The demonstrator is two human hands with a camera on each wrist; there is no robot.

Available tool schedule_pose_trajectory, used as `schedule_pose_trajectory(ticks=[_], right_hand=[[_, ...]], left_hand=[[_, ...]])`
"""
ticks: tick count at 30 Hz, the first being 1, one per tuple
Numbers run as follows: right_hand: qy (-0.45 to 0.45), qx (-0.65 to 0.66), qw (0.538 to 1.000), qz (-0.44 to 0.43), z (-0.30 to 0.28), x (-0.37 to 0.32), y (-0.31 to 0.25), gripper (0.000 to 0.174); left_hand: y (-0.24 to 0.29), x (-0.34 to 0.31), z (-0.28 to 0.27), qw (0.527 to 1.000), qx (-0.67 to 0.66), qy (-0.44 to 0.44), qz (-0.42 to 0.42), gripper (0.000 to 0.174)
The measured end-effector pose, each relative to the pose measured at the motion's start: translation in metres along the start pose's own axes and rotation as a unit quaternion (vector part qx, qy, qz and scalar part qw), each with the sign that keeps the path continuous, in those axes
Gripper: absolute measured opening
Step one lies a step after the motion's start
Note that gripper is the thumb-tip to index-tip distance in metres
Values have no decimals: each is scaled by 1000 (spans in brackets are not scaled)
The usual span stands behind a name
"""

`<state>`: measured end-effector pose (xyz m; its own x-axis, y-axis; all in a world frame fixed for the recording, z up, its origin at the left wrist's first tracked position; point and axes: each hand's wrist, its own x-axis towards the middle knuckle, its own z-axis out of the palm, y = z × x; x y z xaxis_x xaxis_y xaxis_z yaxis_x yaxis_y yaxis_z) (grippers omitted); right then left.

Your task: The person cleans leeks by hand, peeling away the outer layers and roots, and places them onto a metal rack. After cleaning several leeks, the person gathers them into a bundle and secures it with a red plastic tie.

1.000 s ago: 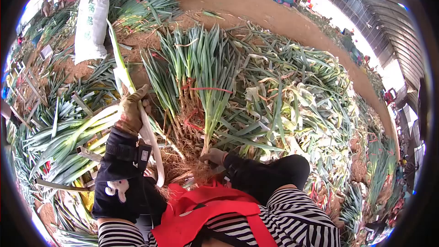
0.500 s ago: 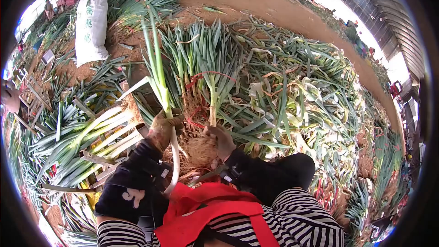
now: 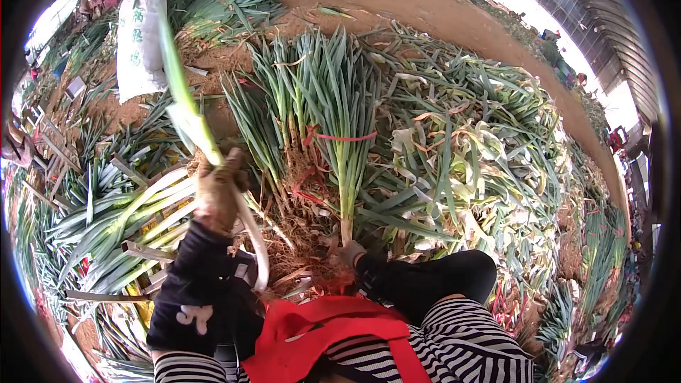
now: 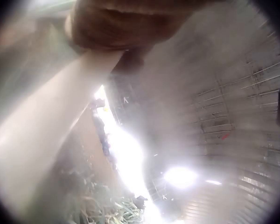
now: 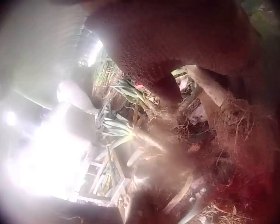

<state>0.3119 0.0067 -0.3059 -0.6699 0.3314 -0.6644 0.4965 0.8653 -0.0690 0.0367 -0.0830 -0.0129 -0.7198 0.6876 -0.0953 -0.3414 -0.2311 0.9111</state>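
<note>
A long green onion (image 3: 186,110) slants across the left side of the head view, and my gloved left hand (image 3: 218,195) grips its pale stalk, whose white lower end curves down below the fist. In the left wrist view the stalk (image 4: 46,107) passes beneath blurred gloved fingers (image 4: 126,23). My right hand (image 3: 349,252), partly hidden by roots, holds the base of an upright onion bunch (image 3: 347,170) crossed by a red tie (image 3: 344,137). The glove (image 5: 177,42) fills the top of the right wrist view, above tangled roots (image 5: 233,116).
Other onions (image 3: 273,85) stand against the bunch's left side. Loose onions (image 3: 120,220) lie across metal rails (image 3: 145,250) at the left. A white sack (image 3: 139,50) is behind them; a heap of leaves (image 3: 468,149) spreads at the right.
Compared with half a second ago, my left hand has swung left, away from the bunch, with the onion in it. My right hand has lowered and moved slightly right along with the bunch's base.
</note>
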Motion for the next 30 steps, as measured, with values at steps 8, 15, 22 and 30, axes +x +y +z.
schedule_pose_trajectory(ticks=[8, 15, 22, 30], right_hand=[[145, 316, 926, 149, -93, 10, 22, 48], [364, 313, 865, 145, -195, 90, 51, 65], [308, 310, 881, 185, -207, 186, 78, 70], [261, 730, 627, -79, -259, 101, 116, 26]], left_hand=[[25, 24, -92, 988, -46, 133, 56, 21], [-13, 65, -169, 961, 2, 260, -90, 17], [-37, 72, -191, 958, 95, 217, -163, 17], [-40, 84, -178, 953, 145, 133, -229, 47]])
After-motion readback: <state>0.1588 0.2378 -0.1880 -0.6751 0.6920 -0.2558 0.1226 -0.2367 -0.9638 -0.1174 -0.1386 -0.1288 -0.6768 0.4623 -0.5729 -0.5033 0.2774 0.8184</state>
